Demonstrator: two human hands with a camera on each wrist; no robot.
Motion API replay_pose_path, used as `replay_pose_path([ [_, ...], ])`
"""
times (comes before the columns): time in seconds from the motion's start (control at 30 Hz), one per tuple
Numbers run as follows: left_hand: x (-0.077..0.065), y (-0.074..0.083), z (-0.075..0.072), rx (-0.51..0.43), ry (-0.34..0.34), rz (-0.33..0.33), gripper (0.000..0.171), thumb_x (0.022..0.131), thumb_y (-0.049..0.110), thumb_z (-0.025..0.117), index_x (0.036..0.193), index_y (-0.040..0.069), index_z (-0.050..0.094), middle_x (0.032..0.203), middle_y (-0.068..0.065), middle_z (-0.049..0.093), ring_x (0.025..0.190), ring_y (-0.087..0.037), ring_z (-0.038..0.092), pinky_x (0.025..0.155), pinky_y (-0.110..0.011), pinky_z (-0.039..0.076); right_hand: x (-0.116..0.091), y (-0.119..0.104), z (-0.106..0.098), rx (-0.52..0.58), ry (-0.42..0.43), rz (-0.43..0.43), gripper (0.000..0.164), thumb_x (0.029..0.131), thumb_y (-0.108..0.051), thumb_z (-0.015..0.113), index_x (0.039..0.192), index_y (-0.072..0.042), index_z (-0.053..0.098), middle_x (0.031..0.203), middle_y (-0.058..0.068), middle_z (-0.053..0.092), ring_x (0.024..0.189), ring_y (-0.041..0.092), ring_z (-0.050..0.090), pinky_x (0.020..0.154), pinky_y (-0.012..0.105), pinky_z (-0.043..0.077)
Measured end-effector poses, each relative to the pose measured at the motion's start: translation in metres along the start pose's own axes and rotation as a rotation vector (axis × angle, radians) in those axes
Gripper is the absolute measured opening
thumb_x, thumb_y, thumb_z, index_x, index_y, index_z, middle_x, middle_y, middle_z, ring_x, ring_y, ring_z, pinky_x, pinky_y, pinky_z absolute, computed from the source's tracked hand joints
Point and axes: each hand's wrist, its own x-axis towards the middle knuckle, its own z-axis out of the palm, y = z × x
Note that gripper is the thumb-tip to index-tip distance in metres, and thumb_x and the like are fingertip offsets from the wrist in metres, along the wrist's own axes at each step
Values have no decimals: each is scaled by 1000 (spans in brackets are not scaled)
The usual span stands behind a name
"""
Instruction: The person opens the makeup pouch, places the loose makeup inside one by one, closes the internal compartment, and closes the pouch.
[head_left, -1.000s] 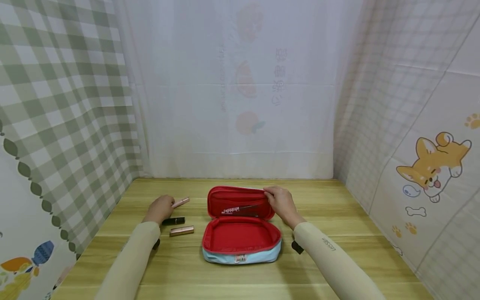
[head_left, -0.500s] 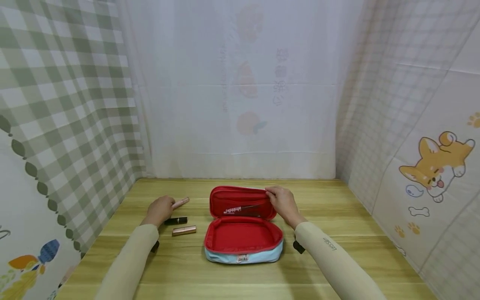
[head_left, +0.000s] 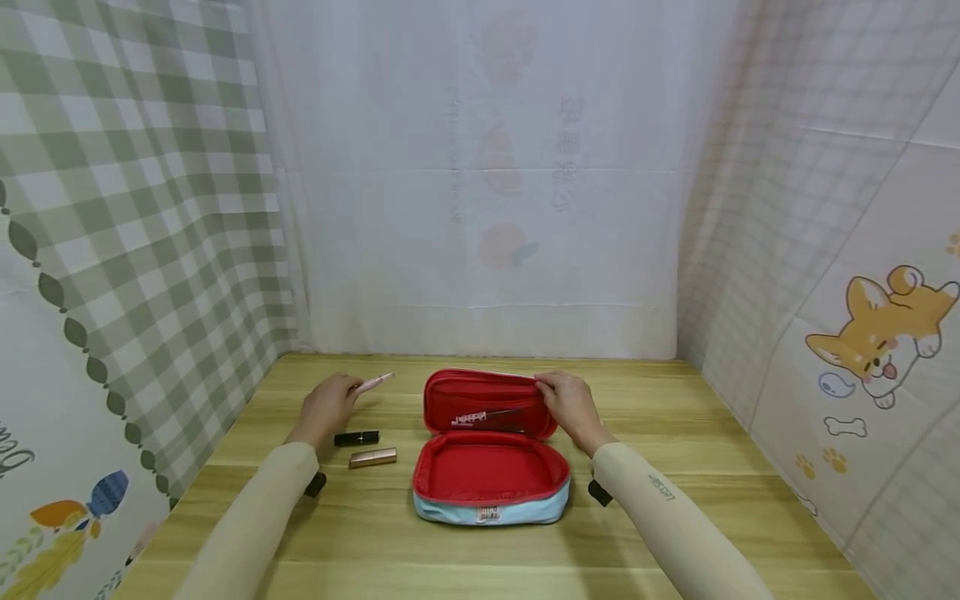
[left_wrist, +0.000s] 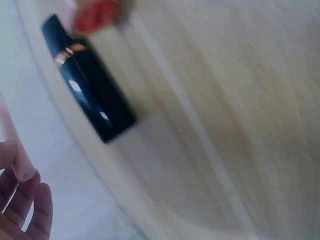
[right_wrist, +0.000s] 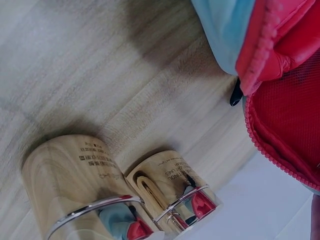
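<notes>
My left hand point(head_left: 330, 404) pinches a slim pink cosmetic tube point(head_left: 373, 383) above the table's left side. In the left wrist view, thumb and fingertips grip the rounded end of the pink tube point(left_wrist: 17, 150). My right hand point(head_left: 567, 402) holds the top right corner of the raised lid point(head_left: 480, 386) of a light blue cosmetic bag point(head_left: 517, 511) with red lining. Its main compartment point(head_left: 491, 471) lies open, bare red inside. The lid's mesh pocket carries a thin dark tool point(head_left: 504, 412) and a pink-and-white printed piece point(head_left: 469, 419).
A black lipstick point(head_left: 357, 438) and a rose-gold lipstick tube point(head_left: 372, 457) lie between my left arm and the bag. Two shiny, wood-toned printed containers point(right_wrist: 75, 170) with silver rings stand near my right wrist, hidden in the head view. Curtains border the wooden table point(head_left: 480, 567).
My left hand has lifted the pink tube upward and away, its far end rising. My right hand stays on the lid corner. The head view has shifted slightly.
</notes>
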Motion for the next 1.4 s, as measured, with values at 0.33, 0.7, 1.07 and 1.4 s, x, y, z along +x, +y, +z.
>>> replay_pose_path([
  [0.33,13,39,-9,-45,144,92,23,97,13,66,116,4,72,104,-12,69,93,-32,66,79,-50,53,3,-3,-1,5,-21,20,20,93,-4,68,110,2,74,107,17,72,101,33,67,88,47,53],
  [0.7,18,77,-12,-78,305,344,23,89,5,73,112,7,75,101,-8,68,87,-25,66,69,-42,56,6,-5,-3,17,-64,96,22,95,-6,65,113,1,74,110,17,71,106,34,66,90,48,52],
  [1.07,23,101,-1,-6,393,578,21,85,3,77,106,7,77,94,-7,68,85,-24,65,70,-37,55,7,-4,-2,11,-73,99,22,96,-8,65,113,0,74,109,17,72,104,33,67,87,47,53],
  [1.4,28,128,10,104,339,644,29,83,-2,76,108,13,78,97,-5,69,87,-22,66,74,-35,56,11,-9,-6,26,-93,136,24,97,-11,63,116,-1,73,108,17,72,86,25,68,74,42,55],
])
